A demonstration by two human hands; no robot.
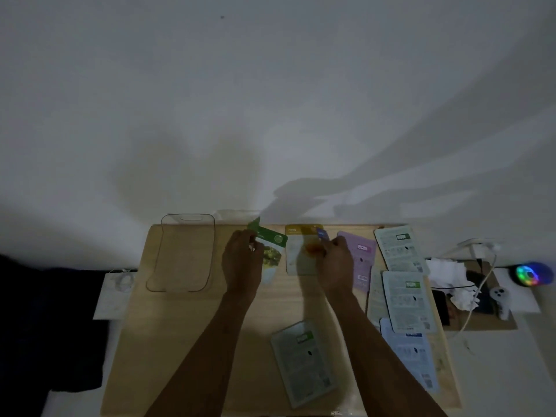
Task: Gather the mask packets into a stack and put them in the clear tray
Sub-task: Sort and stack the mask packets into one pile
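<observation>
On a wooden table the clear tray (183, 254) stands at the far left, with nothing visible in it. My left hand (242, 260) grips a green mask packet (272, 245) whose far corner is lifted. My right hand (337, 260) rests on the right edge of a yellow packet (298, 251), with a small blue packet corner (322, 234) at its fingertips. To the right lie a purple packet (361, 260), two pale green packets (400, 248) (407, 302) and a pale blue one (412, 356). Another pale green packet (304, 362) lies near the front.
Right of the table sit crumpled white tissue (448, 275), white cables (481, 272), a small white figure (501, 299) and a glowing multicoloured device (531, 273). A dark cloth (45, 326) lies at the left. The white wall stands just behind the table's far edge.
</observation>
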